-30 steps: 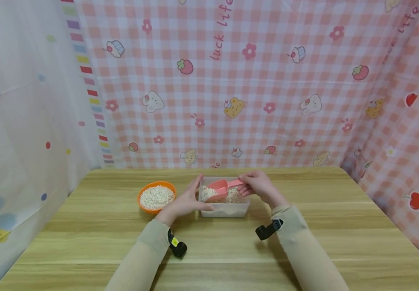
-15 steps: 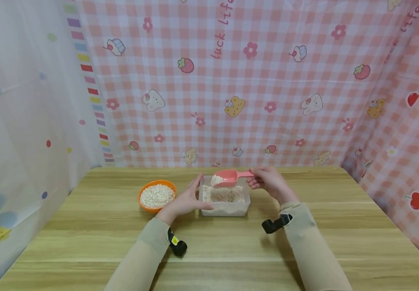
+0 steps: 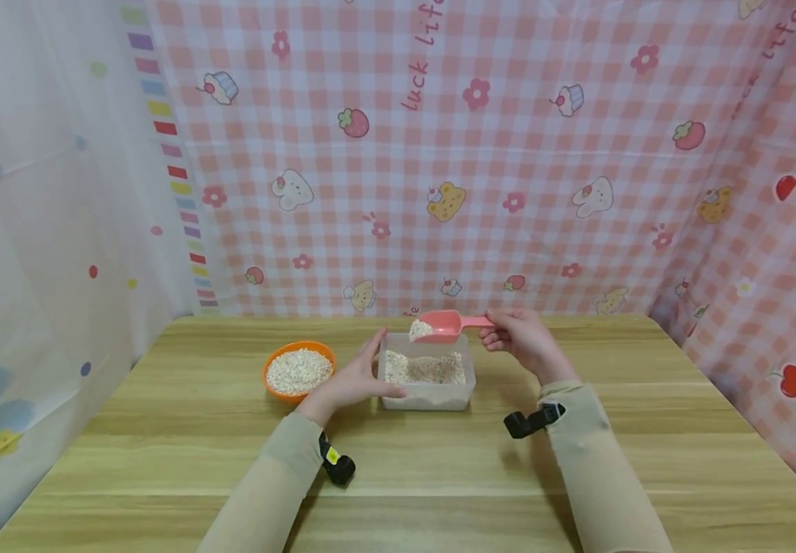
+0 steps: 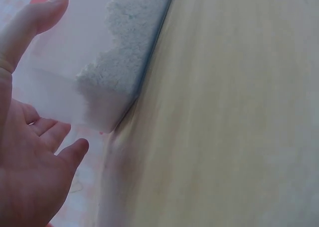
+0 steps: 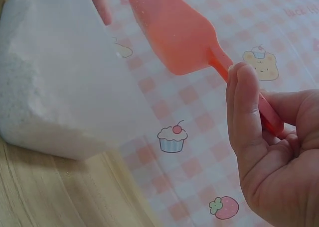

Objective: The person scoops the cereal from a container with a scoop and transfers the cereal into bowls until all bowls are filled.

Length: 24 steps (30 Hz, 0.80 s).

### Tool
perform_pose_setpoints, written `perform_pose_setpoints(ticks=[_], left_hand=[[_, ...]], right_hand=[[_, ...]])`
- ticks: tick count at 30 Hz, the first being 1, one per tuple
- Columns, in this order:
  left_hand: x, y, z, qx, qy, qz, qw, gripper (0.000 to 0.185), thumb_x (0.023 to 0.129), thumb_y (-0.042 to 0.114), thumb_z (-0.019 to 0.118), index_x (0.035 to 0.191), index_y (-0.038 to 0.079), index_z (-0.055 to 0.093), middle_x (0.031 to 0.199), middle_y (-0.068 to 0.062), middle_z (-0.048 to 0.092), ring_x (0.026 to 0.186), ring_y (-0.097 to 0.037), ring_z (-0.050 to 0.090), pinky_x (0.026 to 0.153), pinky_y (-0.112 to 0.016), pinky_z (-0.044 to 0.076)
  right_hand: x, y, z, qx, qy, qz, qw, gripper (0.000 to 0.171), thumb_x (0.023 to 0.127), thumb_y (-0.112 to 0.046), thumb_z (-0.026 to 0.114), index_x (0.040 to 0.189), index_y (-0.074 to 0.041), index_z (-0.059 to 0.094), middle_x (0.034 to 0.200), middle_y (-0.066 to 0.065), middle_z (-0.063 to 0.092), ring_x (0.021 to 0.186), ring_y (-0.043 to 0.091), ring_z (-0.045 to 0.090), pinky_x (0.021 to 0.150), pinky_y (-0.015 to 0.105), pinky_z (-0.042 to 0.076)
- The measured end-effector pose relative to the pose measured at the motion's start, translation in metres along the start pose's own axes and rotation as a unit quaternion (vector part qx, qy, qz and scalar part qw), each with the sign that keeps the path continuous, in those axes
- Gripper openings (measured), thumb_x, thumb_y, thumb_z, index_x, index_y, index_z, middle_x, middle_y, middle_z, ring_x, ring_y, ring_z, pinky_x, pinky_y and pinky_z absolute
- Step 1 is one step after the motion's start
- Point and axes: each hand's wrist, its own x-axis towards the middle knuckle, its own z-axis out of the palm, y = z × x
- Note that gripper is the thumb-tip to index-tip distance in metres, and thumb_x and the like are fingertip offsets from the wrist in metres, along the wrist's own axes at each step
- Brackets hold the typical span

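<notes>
While the right hand (image 3: 523, 339) gripped a loaded scoop (image 3: 439, 326) level above the tub (image 3: 427, 395), grain stayed put; left hand (image 3: 351, 382), fingers straight, steadied tub's left side w/o gripping.

Wooden table (image 3: 163, 453), pink checked backdrop (image 3: 508, 153).

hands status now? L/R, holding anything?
Left hand: open, fingers straight against the clear container, steadying it.
Right hand: closed on the pink scoop handle; scoop loaded, lifted above the container.
</notes>
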Motion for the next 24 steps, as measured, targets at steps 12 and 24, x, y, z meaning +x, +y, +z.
perform_pose_setpoints(ticks=[12, 24], left_hand=[[-0.007, 0.021, -0.024, 0.048, 0.005, 0.044, 0.9979, 0.117, 0.077, 0.038, 0.082, 0.157, 0.023, -0.002, 0.162, -0.007, 0.002, 0.145, -0.034, 0.012, 0.112, -0.056, 0.018], [-0.038, 0.004, -0.084, 0.055, 0.074, 0.044, 0.9948, 0.104, 0.081, 0.041, 0.077, 0.157, 0.032, 0.006, 0.162, -0.007, 0.008, 0.138, -0.048, 0.022, 0.106, -0.063, 0.025]], right_hand=[[-0.002, -0.002, -0.003, 0.022, -0.006, -0.010, 1.000, 0.021, 0.102, -0.012, 0.048, 0.100, 0.004, 0.062, 0.069, 0.007, 0.067, 0.059, 0.010, 0.064, 0.058, 0.023, 0.055], [-0.001, -0.003, -0.002, 0.012, -0.007, -0.011, 1.000, 0.026, 0.103, -0.010, 0.046, 0.109, 0.013, 0.055, 0.067, 0.004, 0.066, 0.058, 0.009, 0.064, 0.058, 0.023, 0.055]])
